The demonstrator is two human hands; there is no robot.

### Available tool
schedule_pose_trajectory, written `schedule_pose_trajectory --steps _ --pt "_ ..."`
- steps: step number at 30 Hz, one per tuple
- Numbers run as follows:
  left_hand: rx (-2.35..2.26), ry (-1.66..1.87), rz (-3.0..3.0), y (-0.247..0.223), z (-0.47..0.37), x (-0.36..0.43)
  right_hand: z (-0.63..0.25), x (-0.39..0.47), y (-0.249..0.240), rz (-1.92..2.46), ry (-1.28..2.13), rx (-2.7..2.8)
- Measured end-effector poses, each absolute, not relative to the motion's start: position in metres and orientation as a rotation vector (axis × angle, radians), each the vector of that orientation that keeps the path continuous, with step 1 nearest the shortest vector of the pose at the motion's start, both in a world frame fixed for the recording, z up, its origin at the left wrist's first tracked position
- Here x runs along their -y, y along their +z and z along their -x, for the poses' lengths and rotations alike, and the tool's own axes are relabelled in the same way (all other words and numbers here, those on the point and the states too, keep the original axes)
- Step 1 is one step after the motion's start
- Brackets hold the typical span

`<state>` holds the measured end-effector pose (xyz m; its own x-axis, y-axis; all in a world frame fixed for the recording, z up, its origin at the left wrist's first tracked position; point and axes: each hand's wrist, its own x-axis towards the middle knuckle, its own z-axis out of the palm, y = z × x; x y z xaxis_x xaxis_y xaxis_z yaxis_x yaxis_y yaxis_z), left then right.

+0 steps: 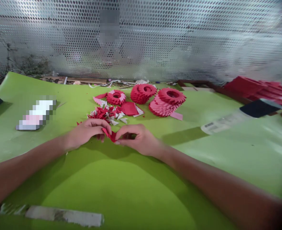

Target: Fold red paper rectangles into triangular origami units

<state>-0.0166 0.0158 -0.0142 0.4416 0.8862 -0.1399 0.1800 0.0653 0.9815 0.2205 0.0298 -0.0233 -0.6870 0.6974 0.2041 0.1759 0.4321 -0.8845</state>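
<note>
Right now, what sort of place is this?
Probably a papercraft workspace: toothed paper rings and a pile of small folded paper pieces lie on the green tabletop, and the left hand and right hand pinch a red paper piece.

Both forearms (196, 171) and wrists (70, 140) are bare.

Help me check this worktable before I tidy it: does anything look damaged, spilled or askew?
The pale strip on the near part of the table looks worn, with a dark smudge midway and ragged white traces at its left end. The loose folded pieces beyond the left hand lie scattered; I see no spill.
</note>
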Motion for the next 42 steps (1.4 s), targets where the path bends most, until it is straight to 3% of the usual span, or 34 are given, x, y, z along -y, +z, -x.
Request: schedule_pose_trajectory --steps 17,35,42 --pt "-1.022 0.730 -1.433 -0.0119 0.0146 -0.0153 -0.2198 -0.0332 -0.0233 0.902 1.472 1.936" --pt "-1.011 0.745 -1.445 -0.0103 0.0117 -0.0134 -0.2129 -0.0314 -0.0238 0.852 1.452 1.729" --pt "-1.060 0.541 -1.713 -0.0141 0.0100 -0.0110 -0.2136 -0.0308 -0.0217 0.875 1.440 1.708"
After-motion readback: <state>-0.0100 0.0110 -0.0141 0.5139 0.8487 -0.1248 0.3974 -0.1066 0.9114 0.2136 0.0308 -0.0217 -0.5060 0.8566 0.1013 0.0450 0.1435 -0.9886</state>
